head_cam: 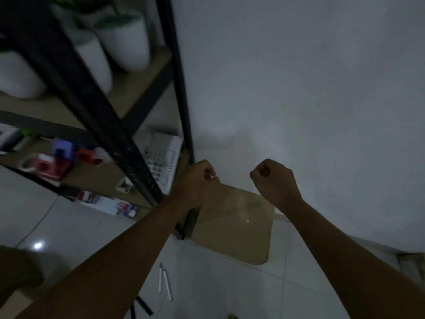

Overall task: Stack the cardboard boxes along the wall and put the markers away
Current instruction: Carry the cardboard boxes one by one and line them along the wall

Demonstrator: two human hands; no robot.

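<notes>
Dim, blurry shot looking down at floor (pixel 230 284) by wall (pixel 299 88). Both arms reach fwd.

L hand (pixel 195 180) curled shut, sits at top-left corner of box (pixel 234 224), right by the rack post. Looks like it touches or pinches the box edge, but can't tell for sure, too blurry. R hand (pixel 273 180) in a closed fist above box's back-right edge, in front of wall; nothing visible in it, can't tell if it touches the box.

Box: brown cardboard, flat top facing camera, on floor tiles, back edge against wall, left side just beside the black rack (pixel 110 125). Shiny tape strip across the top.

Markers (pixel 164 280): two white ones on floor, near each other, in front of box's front-left corner, apart from it, under L forearm line. Darker stick-like things (pixel 143 306) lower on floor near bottom edge, unclear what.

Rack to the left: upper shelf holds white pots (pixel 124 40) w/ green plants. Lower shelf has white phone (pixel 163 157) at right end near post, plus red and purple items (pixel 57 160), blurred. Small packs (pixel 126 208) at shelf front edge.

Bottom-left corner: brown edge (pixel 13 302), maybe another box, can't tell.
</notes>
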